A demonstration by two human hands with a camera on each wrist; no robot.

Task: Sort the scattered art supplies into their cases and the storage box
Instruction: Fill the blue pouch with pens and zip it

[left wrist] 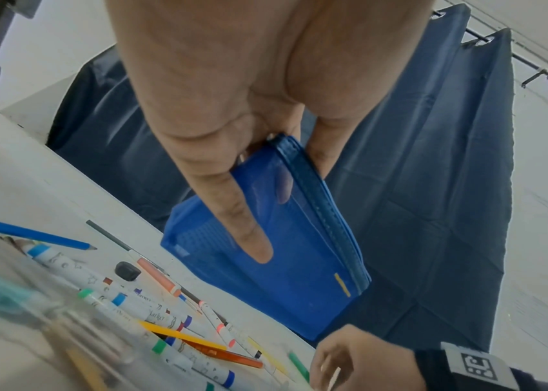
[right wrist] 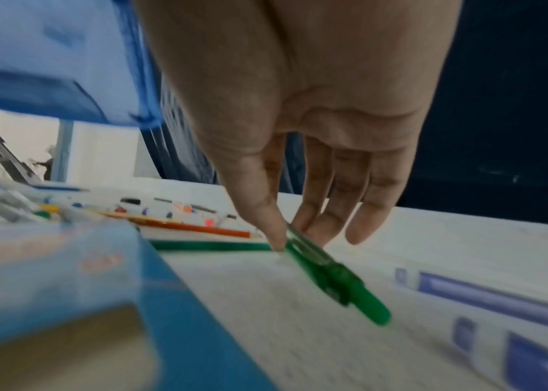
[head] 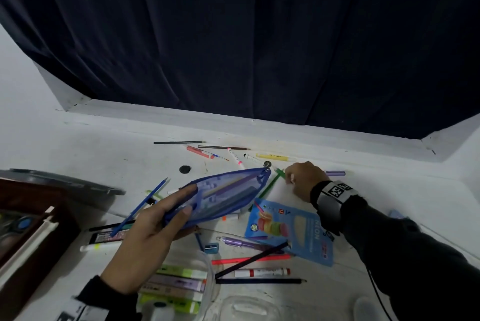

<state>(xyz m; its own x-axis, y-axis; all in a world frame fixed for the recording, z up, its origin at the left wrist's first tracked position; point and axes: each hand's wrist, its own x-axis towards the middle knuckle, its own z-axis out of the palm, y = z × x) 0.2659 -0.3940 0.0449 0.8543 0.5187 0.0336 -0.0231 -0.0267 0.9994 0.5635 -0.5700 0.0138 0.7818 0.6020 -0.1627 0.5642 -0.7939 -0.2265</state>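
Note:
My left hand (head: 189,199) holds a blue mesh pouch (head: 228,196) just above the table, thumb on its near side and fingers along the far side. The zip is open and long items show inside. In the left wrist view the pouch (left wrist: 299,251) hangs from my thumb and fingers. At the pouch's right end my right hand (head: 289,175) reaches down to the table. There the thumb and fingers (right wrist: 291,235) pinch a green pen (right wrist: 333,272), whose capped end points towards the camera, low over the table.
Pencils and markers (head: 207,151) lie scattered at the back, more in front. A blue neon pencil box (head: 288,232) lies under my right forearm. A clear tub of highlighters (head: 181,284) stands near me, a brown box (head: 31,229) at left. A purple pen (head: 336,173) lies right of my hand.

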